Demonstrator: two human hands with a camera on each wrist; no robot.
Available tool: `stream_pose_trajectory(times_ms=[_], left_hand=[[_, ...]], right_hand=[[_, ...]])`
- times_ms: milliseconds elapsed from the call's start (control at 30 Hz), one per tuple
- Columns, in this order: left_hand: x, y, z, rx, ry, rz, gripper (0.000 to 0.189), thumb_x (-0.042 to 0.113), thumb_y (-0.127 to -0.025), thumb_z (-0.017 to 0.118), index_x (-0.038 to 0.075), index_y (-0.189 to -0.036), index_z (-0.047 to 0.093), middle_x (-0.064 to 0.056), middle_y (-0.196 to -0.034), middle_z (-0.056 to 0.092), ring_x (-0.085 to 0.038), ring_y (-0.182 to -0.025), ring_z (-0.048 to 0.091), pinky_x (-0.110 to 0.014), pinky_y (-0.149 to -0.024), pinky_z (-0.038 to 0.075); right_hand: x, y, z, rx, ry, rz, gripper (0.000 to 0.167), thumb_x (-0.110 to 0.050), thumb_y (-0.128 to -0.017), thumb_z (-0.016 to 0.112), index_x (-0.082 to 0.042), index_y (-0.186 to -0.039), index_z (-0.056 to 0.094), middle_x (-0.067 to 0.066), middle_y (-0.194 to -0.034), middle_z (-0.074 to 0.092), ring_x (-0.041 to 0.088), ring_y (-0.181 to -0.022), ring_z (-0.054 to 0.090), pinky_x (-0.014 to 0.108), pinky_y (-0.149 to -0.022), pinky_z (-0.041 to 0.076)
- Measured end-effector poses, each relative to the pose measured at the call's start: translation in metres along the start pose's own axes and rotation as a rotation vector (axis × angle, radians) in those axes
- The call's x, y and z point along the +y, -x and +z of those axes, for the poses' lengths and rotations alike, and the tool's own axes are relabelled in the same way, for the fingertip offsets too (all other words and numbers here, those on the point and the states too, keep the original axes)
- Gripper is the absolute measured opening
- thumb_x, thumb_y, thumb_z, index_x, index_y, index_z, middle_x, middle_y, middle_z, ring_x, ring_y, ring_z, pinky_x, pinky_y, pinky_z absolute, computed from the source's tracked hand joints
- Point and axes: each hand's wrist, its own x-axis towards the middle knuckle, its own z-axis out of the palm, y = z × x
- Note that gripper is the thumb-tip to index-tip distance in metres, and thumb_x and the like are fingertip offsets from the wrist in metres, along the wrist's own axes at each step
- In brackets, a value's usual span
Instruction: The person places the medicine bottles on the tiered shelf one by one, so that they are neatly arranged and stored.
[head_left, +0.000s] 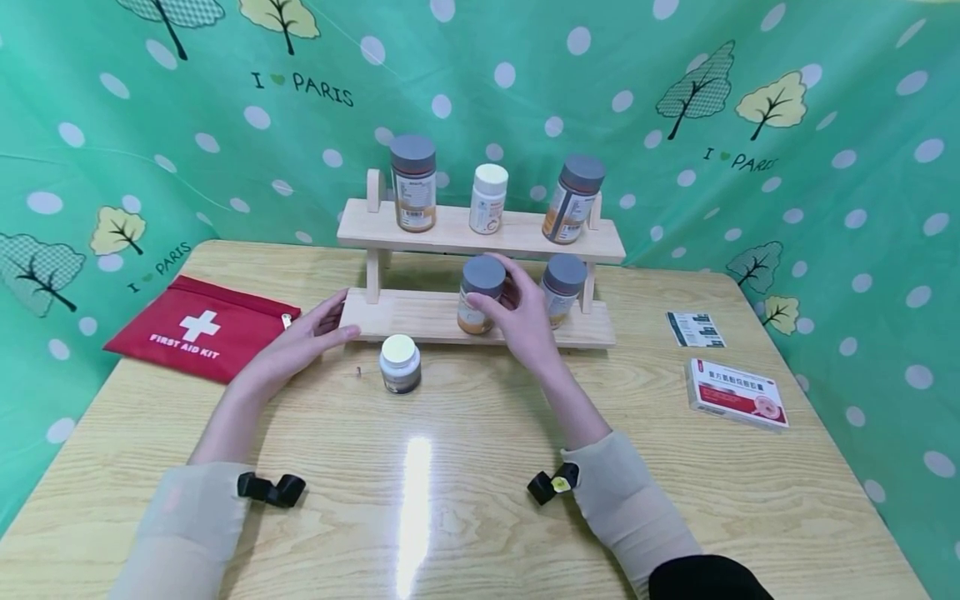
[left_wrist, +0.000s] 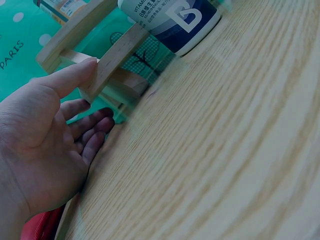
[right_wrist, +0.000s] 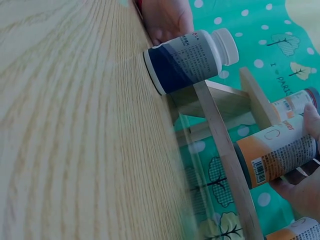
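Note:
My right hand (head_left: 519, 312) grips a grey-lidded pill bottle (head_left: 482, 287) with an orange and white label, thumb on one side and fingers on the other. The bottle stands upright at the lower board of a two-tier wooden rack (head_left: 420, 315). At the rack's left end is my left hand (head_left: 306, 337); in the left wrist view its thumb (left_wrist: 75, 77) touches the board and the other fingers bend loosely beside it. A white-lidded vitamin B bottle (head_left: 400, 364) stands on the table before the rack, also visible in the right wrist view (right_wrist: 187, 62).
Another grey-lidded bottle (head_left: 562, 287) is right of the held one. The upper board carries two grey-lidded bottles (head_left: 414, 183) (head_left: 573, 200) around a white bottle (head_left: 488, 200). A red first aid pouch (head_left: 202, 325) lies left; a medicine box (head_left: 737, 393) and blister pack (head_left: 695, 330) lie right.

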Motion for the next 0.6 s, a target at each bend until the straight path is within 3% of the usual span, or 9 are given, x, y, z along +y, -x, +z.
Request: stream_pose_trajectory(times_ms=[600], left_hand=[[-0.0007,-0.0006,0.0003,0.008,-0.016,0.001,0.091,0.047,-0.1,0.063,0.033,-0.167,0.003,-0.012,-0.174,0.013,-0.04,-0.16,0.017,-0.062,-0.129,0.017]], right_hand=[[0.0007,-0.0022,-0.0024,-0.026,0.025,0.02,0.065,-0.015,-0.096,0.072,-0.017,-0.156,0.045,0.015,-0.145,0.057,0.032,-0.133,0.06,0.043,-0.112,0.051]])
